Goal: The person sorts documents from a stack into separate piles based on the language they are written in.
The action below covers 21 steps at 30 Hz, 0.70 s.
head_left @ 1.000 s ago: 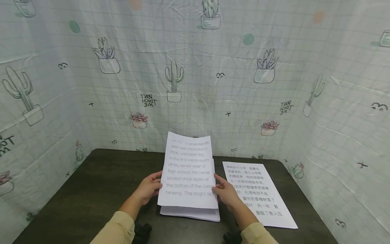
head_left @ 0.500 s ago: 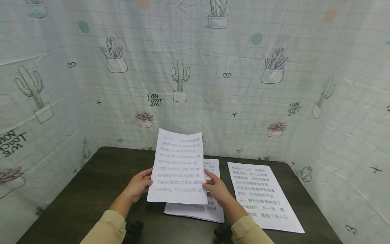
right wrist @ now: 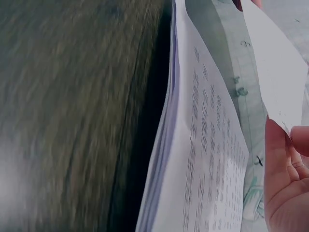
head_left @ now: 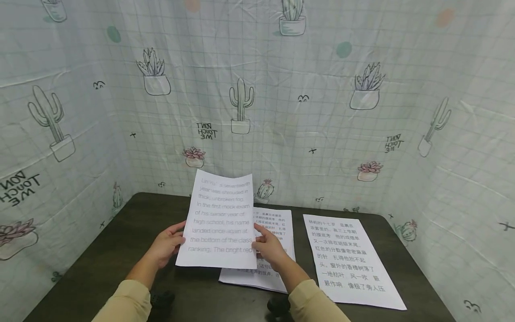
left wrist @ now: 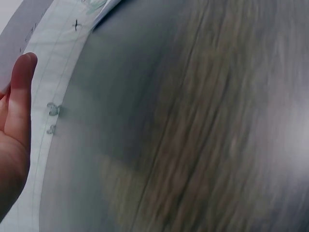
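Left hand (head_left: 162,247): thumb and fingers closed in a pinch on the sheet's left edge. Sheet (head_left: 219,217): raised off the table (head_left: 106,252), tilted up, English print facing the person; a hold on both long edges presumably steadies it (top edge bows a little anyway). Right hand (head_left: 270,248): same closed pinch, right edge. Stack (head_left: 278,222): several layers, lying partly behind sheet and right hand. Page (head_left: 352,261): flat, Chinese print up, apart from the stack, likely to keep it separate.
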Available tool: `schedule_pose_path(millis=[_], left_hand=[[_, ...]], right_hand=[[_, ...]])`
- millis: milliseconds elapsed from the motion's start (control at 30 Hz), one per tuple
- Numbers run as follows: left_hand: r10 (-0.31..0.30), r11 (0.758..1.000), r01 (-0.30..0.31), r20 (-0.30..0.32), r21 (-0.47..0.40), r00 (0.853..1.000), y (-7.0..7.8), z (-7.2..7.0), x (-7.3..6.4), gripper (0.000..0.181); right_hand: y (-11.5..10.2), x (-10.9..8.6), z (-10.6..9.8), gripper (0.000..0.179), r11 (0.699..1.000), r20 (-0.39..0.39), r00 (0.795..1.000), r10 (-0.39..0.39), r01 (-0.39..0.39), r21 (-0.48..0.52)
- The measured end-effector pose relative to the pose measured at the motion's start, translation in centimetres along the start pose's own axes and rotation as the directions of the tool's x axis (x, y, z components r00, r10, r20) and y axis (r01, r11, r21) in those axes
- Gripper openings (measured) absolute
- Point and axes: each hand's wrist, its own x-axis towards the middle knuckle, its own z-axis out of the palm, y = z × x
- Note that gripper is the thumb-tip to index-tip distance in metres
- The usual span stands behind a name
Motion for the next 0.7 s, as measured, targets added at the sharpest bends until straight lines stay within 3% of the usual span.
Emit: schedule_pose_path(millis=[267, 700], left_hand=[[-0.020, 0.999, 0.022, -0.046, 0.046, 0.999, -0.2, -2.2, -0.4, 0.055], [-0.019, 0.997, 0.022, -0.033, 0.075, 0.999, -0.1, -4.8, -1.0, 0.056]], right_hand=[[-0.6, 0.3, 2.3, 0.068, 0.999, 0.054, 0.999, -0.001, -0.001, 0.038], [-1.6, 0.6, 4.9, 0.066, 1.000, 0.110, 0.994, -0.009, 0.007, 0.015]])
